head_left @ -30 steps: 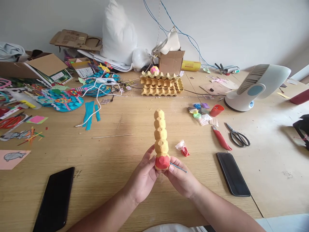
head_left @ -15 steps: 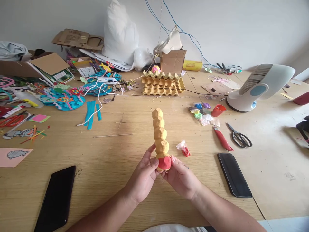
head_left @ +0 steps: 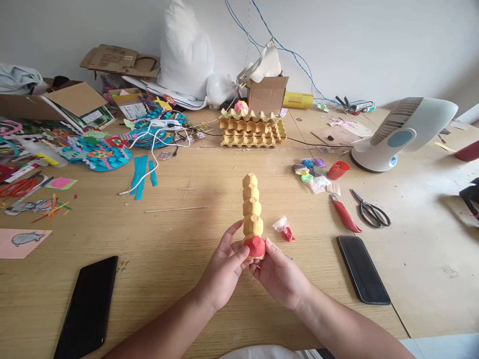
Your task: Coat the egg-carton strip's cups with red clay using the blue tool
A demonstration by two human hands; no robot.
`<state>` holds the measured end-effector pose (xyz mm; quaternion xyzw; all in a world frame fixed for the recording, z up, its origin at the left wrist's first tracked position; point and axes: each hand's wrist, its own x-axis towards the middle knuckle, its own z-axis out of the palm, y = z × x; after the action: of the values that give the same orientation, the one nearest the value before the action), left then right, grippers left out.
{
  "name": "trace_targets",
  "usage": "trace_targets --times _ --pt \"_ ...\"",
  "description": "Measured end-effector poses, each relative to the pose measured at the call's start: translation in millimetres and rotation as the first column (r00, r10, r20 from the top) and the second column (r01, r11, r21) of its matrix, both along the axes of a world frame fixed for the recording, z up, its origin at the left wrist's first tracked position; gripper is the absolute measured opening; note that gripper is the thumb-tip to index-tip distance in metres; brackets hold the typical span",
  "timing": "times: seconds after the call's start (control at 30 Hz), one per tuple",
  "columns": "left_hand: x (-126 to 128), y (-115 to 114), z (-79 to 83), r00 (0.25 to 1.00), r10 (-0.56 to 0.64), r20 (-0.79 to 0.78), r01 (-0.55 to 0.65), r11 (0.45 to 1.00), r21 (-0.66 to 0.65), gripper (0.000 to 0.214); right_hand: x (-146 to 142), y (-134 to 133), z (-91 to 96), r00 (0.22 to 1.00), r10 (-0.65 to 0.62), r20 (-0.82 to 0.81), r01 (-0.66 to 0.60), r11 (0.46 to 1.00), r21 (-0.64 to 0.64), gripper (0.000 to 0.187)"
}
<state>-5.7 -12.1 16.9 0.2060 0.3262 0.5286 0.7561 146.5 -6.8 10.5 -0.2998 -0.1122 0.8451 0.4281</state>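
A yellow strip cut from an egg carton (head_left: 252,205), with several bumps in a row, points away from me over the table. Red clay (head_left: 255,246) covers the bump at its near end. My left hand (head_left: 223,269) grips that end from the left, thumb on the red clay's edge. From the right, my right hand (head_left: 280,271) pinches the same end, its thumb at the clay's other edge. The fingertips underneath are partly hidden. Just right of the strip lies a small plastic bag with red clay (head_left: 286,230).
Black phones lie left (head_left: 88,304) and right (head_left: 363,269). Scissors (head_left: 373,212), a red-handled knife (head_left: 345,214), a red cup (head_left: 339,170) and clay packets (head_left: 309,172) sit to the right. Egg cartons (head_left: 250,132) stand behind, a white fan (head_left: 400,134) back right, thin sticks (head_left: 175,209) on the left.
The far end of the egg carton strip has swung slightly right and now points more straight ahead. Both hands keep their hold at the red end.
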Motion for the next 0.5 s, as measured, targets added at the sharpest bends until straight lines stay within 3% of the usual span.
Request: trace_targets --times 0.17,0.33,0.5 --pt "-4.4 2.3 -1.7 0.998 0.048 0.048 -0.044 0.996 -0.074 0.062 0.4 -3.5 1.6 1.0 0.008 0.021 -0.01 0.996 0.084 0.024" --pt "-4.4 2.3 -0.5 0.996 0.009 0.093 -0.003 0.997 -0.071 0.061 1.5 -2.2 0.0 0.993 -0.086 0.086 0.075 0.989 0.129 0.019" --pt "-0.9 -1.2 -3.4 1.0 0.018 -0.005 -0.018 1.0 -0.011 0.082 1.2 -0.9 0.4 0.984 -0.118 0.132 0.088 0.972 0.218 0.018"
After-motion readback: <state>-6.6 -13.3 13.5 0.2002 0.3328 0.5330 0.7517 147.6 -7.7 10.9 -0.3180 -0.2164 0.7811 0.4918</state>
